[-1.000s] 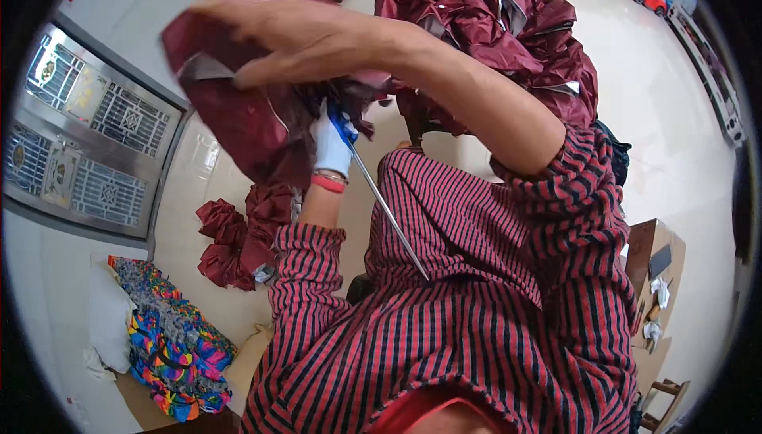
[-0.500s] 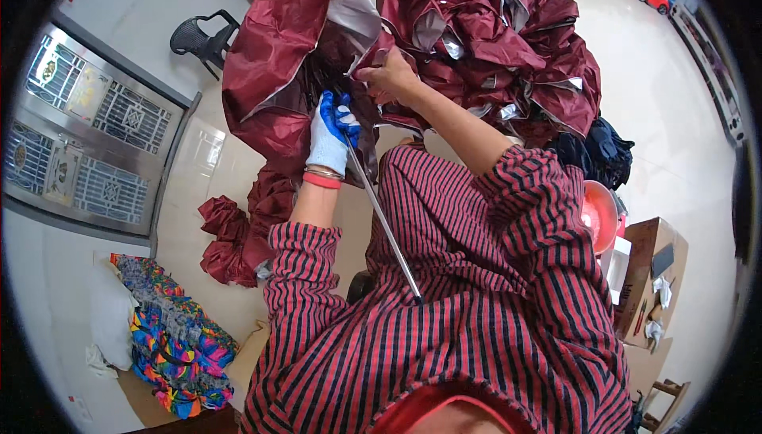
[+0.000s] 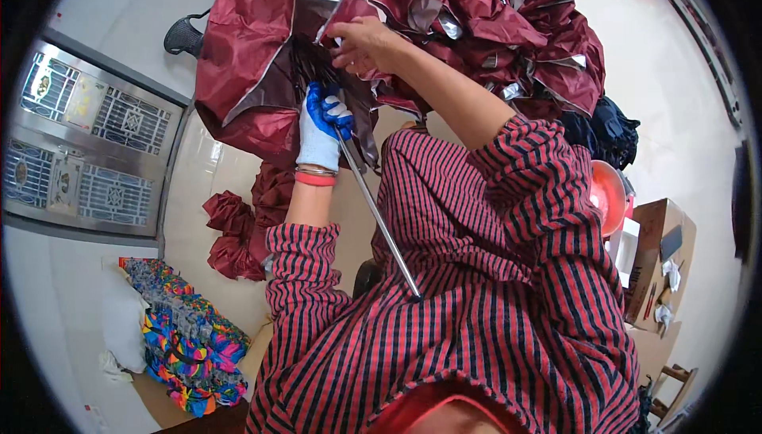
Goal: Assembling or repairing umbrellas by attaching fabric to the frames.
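An umbrella with a maroon canopy (image 3: 246,61), silver on its inner side, hangs partly spread in front of me. Its metal shaft (image 3: 377,216) slants down toward my lap, the dark lower end against my striped clothes. My left hand (image 3: 324,120), in a white and blue glove, is closed around the shaft just below the dark ribs (image 3: 313,65). To the right of it, my bare right hand (image 3: 367,45) has its fingers bent at the canopy's edge, thumb and fingertips pinching the cloth. The ribs' upper ends are hidden inside the folds.
A large heap of maroon umbrella cloth (image 3: 484,37) lies at the far right, with dark cloth (image 3: 607,132) beside it. More maroon bundles (image 3: 238,223) rest on the floor at left. Colourful bundles (image 3: 186,339) lie lower left. A red basin (image 3: 607,196) and cardboard box (image 3: 659,251) stand right.
The canopy and both hands have shifted a little up and left in the view. My right hand has moved along the cloth's edge, and more of the ribs shows.
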